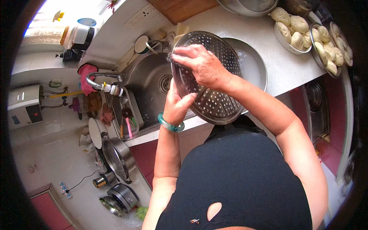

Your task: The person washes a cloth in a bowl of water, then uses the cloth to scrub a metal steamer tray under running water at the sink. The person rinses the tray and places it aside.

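My left hand (178, 102) grips the near-left rim of a round metal steamer tray (217, 100), its thumb over the perforated face. The tray is tilted up above the counter edge, between the sink and a wide metal basin. With my right hand (205, 64) I press a dark scouring pad (169, 57), probably steel wool, against the tray's upper-left rim; most of the pad is hidden under my fingers. Behind the tray, the metal basin (260, 61) holds cloudy whitish water. To the left lies the stainless steel sink (149, 74) with its drain (165, 83) partly visible.
A curved faucet (99, 79) reaches over the sink's left side. A rack (138, 115) there holds brushes. Steamed buns fill a white bowl (299, 50) and a metal tray (335, 70) at the right. Pots (126, 155) and a rice cooker (126, 195) stand along the left counter.
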The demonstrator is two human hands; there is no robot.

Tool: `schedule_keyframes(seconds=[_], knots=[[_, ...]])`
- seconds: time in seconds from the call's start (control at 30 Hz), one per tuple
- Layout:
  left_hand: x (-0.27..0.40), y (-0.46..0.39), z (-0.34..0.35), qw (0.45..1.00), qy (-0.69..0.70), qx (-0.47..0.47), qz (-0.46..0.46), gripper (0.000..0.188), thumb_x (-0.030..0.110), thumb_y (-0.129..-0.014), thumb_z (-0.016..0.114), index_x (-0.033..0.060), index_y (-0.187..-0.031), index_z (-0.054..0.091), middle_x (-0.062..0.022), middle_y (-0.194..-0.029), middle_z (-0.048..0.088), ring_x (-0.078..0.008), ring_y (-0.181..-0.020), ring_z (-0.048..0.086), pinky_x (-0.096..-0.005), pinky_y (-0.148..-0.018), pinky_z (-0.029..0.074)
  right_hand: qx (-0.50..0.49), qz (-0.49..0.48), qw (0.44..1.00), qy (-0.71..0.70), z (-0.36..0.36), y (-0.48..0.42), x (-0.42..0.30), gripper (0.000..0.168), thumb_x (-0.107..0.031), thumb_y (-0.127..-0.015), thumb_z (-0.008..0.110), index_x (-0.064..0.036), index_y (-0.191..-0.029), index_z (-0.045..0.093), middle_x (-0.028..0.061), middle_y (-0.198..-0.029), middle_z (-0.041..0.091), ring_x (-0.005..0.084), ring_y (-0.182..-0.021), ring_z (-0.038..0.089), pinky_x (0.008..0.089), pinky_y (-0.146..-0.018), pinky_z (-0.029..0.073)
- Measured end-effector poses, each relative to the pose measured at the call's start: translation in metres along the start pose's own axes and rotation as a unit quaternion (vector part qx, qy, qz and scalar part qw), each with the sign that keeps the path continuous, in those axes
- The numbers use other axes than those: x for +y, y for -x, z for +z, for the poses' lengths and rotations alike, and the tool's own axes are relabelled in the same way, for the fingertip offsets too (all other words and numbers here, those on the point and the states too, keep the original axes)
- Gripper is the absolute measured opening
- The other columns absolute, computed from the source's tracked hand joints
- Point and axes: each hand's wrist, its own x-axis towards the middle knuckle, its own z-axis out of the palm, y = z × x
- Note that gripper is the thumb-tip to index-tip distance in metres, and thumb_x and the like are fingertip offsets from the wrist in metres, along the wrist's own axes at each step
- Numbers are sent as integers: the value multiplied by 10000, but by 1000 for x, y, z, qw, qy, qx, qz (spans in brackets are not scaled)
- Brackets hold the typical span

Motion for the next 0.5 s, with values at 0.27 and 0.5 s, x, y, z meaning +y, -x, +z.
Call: schedule_keyframes(seconds=[0.27,0.5], knots=[[-6,1,2,999,41,5,14,650,-41,-757,571,7,-1348,306,-87,-1286,459,-166,-1203,433,-317,-1015,347,10,-13,1000,13,5,17,-22,441,-129,-719,591,-150,-1159,578,39,-1219,524,263,-1102,483,384,-794,477],[-10,11,-3,998,45,33,-9,644,-49,-751,595,26,-1332,329,-93,-1232,503,-170,-1110,515,-315,-959,415,-86,197,967,138,18,42,94,504,-62,-789,526,-117,-1284,445,84,-1369,399,310,-1249,381,479,-949,414]])
